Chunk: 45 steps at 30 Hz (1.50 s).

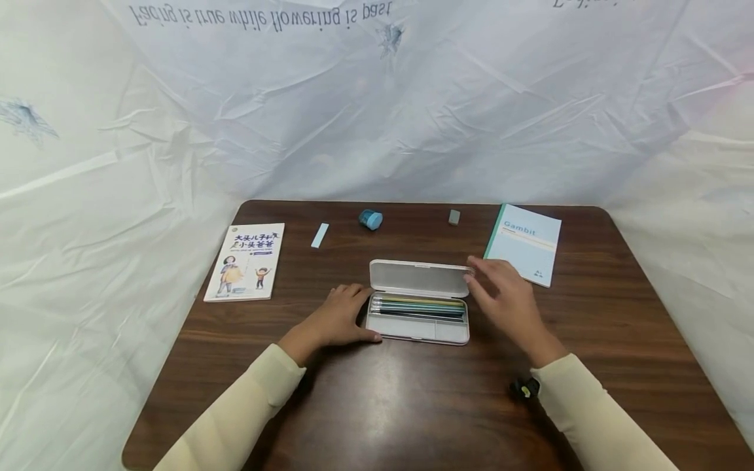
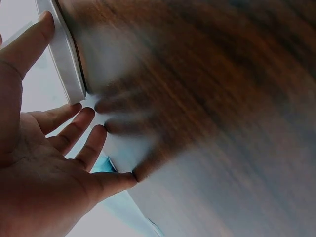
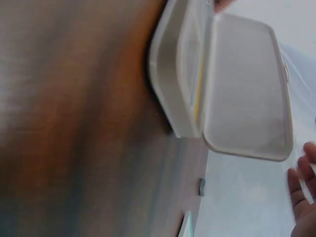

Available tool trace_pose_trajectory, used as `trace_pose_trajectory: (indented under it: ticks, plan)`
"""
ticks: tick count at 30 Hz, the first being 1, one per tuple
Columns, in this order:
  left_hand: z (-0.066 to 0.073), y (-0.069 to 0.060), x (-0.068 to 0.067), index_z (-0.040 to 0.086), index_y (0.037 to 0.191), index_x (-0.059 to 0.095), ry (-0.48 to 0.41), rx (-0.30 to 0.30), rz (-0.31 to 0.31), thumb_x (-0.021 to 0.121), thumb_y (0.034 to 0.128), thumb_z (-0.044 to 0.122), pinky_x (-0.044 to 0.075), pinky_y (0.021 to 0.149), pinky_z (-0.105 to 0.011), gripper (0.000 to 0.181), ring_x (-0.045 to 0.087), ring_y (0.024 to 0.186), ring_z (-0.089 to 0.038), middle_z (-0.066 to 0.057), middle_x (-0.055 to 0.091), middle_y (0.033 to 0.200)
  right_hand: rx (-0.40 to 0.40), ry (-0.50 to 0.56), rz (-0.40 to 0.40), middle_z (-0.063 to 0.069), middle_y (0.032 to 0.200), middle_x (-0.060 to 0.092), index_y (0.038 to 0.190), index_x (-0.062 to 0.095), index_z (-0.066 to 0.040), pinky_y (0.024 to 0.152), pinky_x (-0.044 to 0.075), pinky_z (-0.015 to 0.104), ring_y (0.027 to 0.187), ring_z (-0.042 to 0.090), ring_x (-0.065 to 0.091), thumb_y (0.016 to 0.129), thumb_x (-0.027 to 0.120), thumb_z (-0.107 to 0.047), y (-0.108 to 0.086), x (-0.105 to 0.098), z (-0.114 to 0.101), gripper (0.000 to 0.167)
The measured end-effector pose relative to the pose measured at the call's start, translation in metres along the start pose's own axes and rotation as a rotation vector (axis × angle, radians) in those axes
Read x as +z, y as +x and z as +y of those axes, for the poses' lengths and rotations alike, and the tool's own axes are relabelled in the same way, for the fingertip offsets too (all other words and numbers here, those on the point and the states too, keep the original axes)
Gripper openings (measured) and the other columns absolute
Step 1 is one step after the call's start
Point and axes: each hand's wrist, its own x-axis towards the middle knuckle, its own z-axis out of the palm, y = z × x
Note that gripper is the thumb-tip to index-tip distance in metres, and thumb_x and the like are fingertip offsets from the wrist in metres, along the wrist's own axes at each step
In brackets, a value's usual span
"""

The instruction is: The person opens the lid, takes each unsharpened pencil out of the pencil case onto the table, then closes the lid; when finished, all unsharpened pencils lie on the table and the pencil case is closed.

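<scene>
An open pencil case (image 1: 418, 329) lies mid-table, its pale lid (image 1: 419, 279) raised at the back. Several pencils (image 1: 419, 307) lie side by side in the rear compartment; the front ones show white bottoms. At the case's left end is my left hand (image 1: 341, 317), thumb by the front corner and fingers by the rear one. In the left wrist view its thumb and index fingertip touch the case wall (image 2: 64, 54), the other fingers spread. Beside the lid's right edge hovers my right hand (image 1: 506, 301), thumb and fingers parted. The right wrist view shows its fingers apart from the lid (image 3: 247, 84).
On the left lies a picture-covered book (image 1: 244, 261), with a pale blue strip (image 1: 320, 235) nearby. A blue cylindrical item (image 1: 370, 219) and a small grey block (image 1: 454, 217) sit near the back edge. A light blue notebook (image 1: 524, 242) lies behind my right hand.
</scene>
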Motion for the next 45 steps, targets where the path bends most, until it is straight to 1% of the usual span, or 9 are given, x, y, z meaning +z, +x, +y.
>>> trace_pose_trajectory:
  ticks: [3,6,9,12,16,20,27,36,45]
  plan:
    - [0.000,0.000,-0.001,0.005,0.169,0.046,0.006,-0.004,0.001,0.089,0.0921,0.058,0.029,0.133,-0.072,0.103,0.043,0.159,-0.048,-0.020,0.051,0.169,-0.138,0.004,0.018,0.016,0.118,0.082,0.133,0.079,0.000,0.086,0.063,0.048,0.109,0.030,0.074,0.090,0.090,-0.001,-0.009,0.003,-0.003,0.045]
    - [0.000,-0.001,-0.002,0.005,0.169,0.046,0.010,-0.005,0.004,0.089,0.0923,0.058,0.029,0.133,-0.071,0.102,0.043,0.159,-0.047,-0.019,0.051,0.169,-0.180,0.017,-0.070,0.012,0.115,0.081,0.131,0.080,-0.001,0.077,0.064,0.043,0.101,0.024,0.075,0.090,0.090,-0.001,-0.016,0.008,-0.005,0.043]
    - [0.000,-0.001,-0.002,0.005,0.169,0.046,0.007,-0.005,0.001,0.089,0.0928,0.058,0.029,0.133,-0.072,0.102,0.043,0.159,-0.047,-0.019,0.050,0.169,-0.118,0.005,-0.217,0.011,0.121,0.082,0.135,0.079,-0.004,0.080,0.066,0.045,0.104,0.024,0.076,0.097,0.087,-0.007,-0.021,0.012,-0.006,0.039]
    - [0.001,-0.001,-0.002,0.006,0.169,0.046,0.002,-0.004,-0.003,0.088,0.0931,0.058,0.029,0.133,-0.072,0.102,0.043,0.159,-0.047,-0.019,0.050,0.170,-0.012,-0.024,-0.364,0.013,0.132,0.080,0.141,0.076,-0.006,0.093,0.066,0.053,0.120,0.030,0.076,0.104,0.081,-0.013,-0.023,0.015,-0.007,0.039]
    - [0.002,-0.002,-0.002,0.005,0.169,0.046,0.003,-0.001,-0.001,0.089,0.0930,0.057,0.029,0.133,-0.072,0.101,0.044,0.159,-0.047,-0.020,0.050,0.169,0.050,-0.075,-0.466,0.016,0.139,0.078,0.145,0.074,-0.005,0.102,0.064,0.057,0.129,0.035,0.073,0.108,0.076,-0.015,-0.022,0.018,-0.005,0.039]
    - [0.003,-0.002,-0.002,0.005,0.168,0.047,0.010,0.002,0.004,0.089,0.0928,0.057,0.030,0.133,-0.072,0.101,0.045,0.158,-0.046,-0.020,0.051,0.169,0.007,-0.119,-0.476,0.015,0.135,0.079,0.143,0.075,-0.003,0.099,0.065,0.052,0.125,0.032,0.075,0.106,0.078,-0.011,-0.022,0.021,0.001,0.038]
    - [0.004,-0.002,-0.002,0.005,0.169,0.046,0.013,-0.001,-0.003,0.088,0.0934,0.058,0.030,0.133,-0.071,0.101,0.043,0.159,-0.046,-0.019,0.050,0.170,-0.114,-0.123,-0.458,0.014,0.131,0.082,0.140,0.076,0.000,0.096,0.066,0.048,0.122,0.031,0.076,0.102,0.080,-0.005,-0.023,0.021,0.012,0.039]
    - [0.004,-0.003,-0.003,0.005,0.169,0.045,0.009,-0.002,-0.003,0.088,0.0934,0.058,0.030,0.133,-0.072,0.102,0.043,0.159,-0.046,-0.019,0.049,0.170,-0.223,-0.156,-0.432,0.015,0.125,0.083,0.140,0.075,0.004,0.093,0.067,0.044,0.117,0.029,0.077,0.101,0.080,0.000,-0.023,0.020,0.011,0.039]
    - [0.004,-0.003,-0.003,0.007,0.170,0.045,0.012,-0.004,-0.012,0.087,0.0938,0.059,0.029,0.133,-0.072,0.102,0.041,0.161,-0.046,-0.019,0.048,0.171,-0.327,-0.210,-0.368,0.014,0.118,0.085,0.135,0.077,0.005,0.088,0.068,0.039,0.111,0.026,0.078,0.096,0.083,0.004,-0.024,0.022,0.012,0.039]
